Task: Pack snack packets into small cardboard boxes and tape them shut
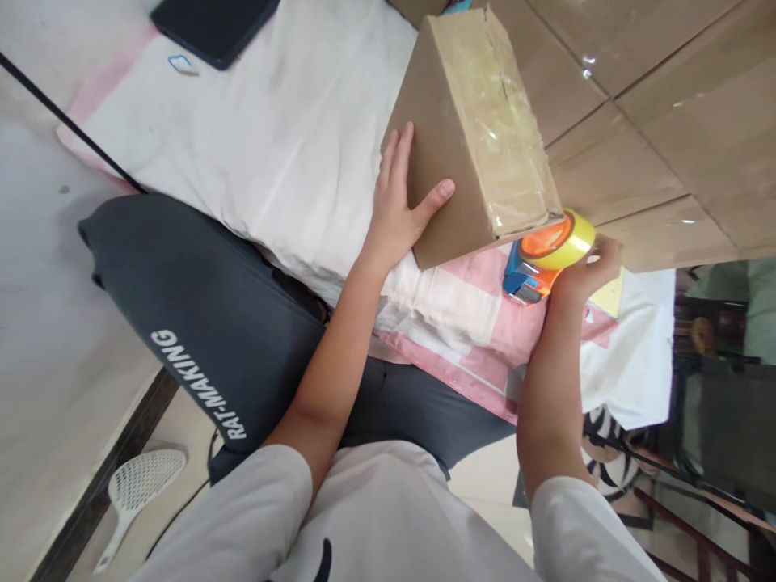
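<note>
A brown cardboard box stands tilted on the cloth, its upper side covered with shiny tape. My left hand lies against the near side of this box, fingers stretched and thumb spread. Just off the box's lower right corner is a tape dispenser, blue and orange, with a roll of yellow tape on it. My right hand is wrapped round the dispenser from the right; part of its fingers is hidden behind the roll.
Large taped cartons form a wall at the right and back. A black phone or tablet lies on the white and pink cloth, beside a small white-blue packet. On the floor at lower left is a white perforated paddle.
</note>
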Motion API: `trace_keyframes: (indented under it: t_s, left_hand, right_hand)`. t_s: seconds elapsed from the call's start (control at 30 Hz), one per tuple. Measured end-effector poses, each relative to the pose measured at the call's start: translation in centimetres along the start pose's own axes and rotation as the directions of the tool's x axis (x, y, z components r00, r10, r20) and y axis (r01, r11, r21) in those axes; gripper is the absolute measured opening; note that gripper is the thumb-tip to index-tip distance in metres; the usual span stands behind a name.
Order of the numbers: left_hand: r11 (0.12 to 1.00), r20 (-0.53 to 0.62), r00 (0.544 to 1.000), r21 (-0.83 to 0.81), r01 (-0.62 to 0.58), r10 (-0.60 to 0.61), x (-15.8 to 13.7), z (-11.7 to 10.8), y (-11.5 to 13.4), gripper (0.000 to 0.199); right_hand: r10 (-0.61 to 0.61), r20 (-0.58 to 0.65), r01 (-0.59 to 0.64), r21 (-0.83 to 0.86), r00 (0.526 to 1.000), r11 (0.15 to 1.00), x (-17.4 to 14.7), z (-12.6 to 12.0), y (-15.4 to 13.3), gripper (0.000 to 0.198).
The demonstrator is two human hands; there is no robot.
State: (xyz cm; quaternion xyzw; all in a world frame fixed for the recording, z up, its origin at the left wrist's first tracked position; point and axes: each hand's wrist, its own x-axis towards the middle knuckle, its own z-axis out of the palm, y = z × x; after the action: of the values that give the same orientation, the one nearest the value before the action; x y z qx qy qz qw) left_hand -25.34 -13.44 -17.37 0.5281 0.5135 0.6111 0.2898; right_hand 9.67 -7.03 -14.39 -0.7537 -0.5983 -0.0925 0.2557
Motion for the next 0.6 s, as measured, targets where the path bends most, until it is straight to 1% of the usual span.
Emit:
trace_keyframes:
  t_s: [0.07, 0.1, 0.2, 0.3, 0.37, 0.4, 0.47, 0.57, 0.6]
  left_hand:
    - [1.000, 0.003, 1.000, -0.009, 0.004, -0.004, 0.0, 0.0, 0.0, 0.091]
    - [1.000, 0.002, 1.000, -0.013, 0.007, -0.007, 0.0, 0.0, 0.0, 0.091]
    - [1.000, -0.002, 1.000, -0.017, 0.010, -0.010, 0.0, 0.0, 0.0, 0.093]
    - [1.000, 0.001, 1.000, 0.005, -0.001, 0.001, 0.0, 0.0, -0.1, 0.092]
    - [1.000, 0.000, 1.000, 0.025, -0.005, 0.005, 0.0, 0.0, -0.1, 0.091]
    - [1.000, 0.001, 1.000, 0.029, -0.006, 0.006, -0.1, 0.0, -0.1, 0.091]
    - [0.999, 0.003, 1.000, 0.039, -0.005, 0.005, -0.1, 0.0, 0.1, 0.090]
    - [0.999, 0.000, 1.000, 0.052, -0.002, 0.002, -0.2, -0.1, 0.4, 0.084]
    - [0.999, -0.001, 1.000, 0.047, -0.001, 0.001, -0.2, -0.1, 0.4, 0.082]
  right_hand:
    - [0.007, -0.153, 0.006, 0.091, 0.988, 0.996, 0.1, 0.4, 0.8, 0.028]
    - [0.018, -0.192, 0.008, 0.137, 0.981, 0.991, 0.1, 0.7, 1.2, 0.027]
    - [0.052, -0.231, 0.009, 0.253, 0.972, 0.967, 0.4, 1.0, 1.9, 0.026]
    - [0.082, -0.240, 0.003, 0.333, 0.967, 0.943, 1.2, 0.4, 1.9, 0.030]
    - [0.127, -0.288, -0.009, 0.378, 0.949, 0.926, 1.8, -0.4, 1.2, 0.031]
    - [0.156, -0.337, -0.006, 0.408, 0.929, 0.913, 2.2, -0.9, 0.8, 0.030]
    - [0.172, -0.409, 0.051, 0.480, 0.896, 0.876, 2.7, -1.7, -0.1, 0.024]
    - [0.133, -0.430, 0.151, 0.564, 0.893, 0.812, 2.9, -3.1, -1.0, 0.010]
    - [0.115, -0.406, 0.159, 0.581, 0.907, 0.798, 2.9, -3.8, -1.0, 0.010]
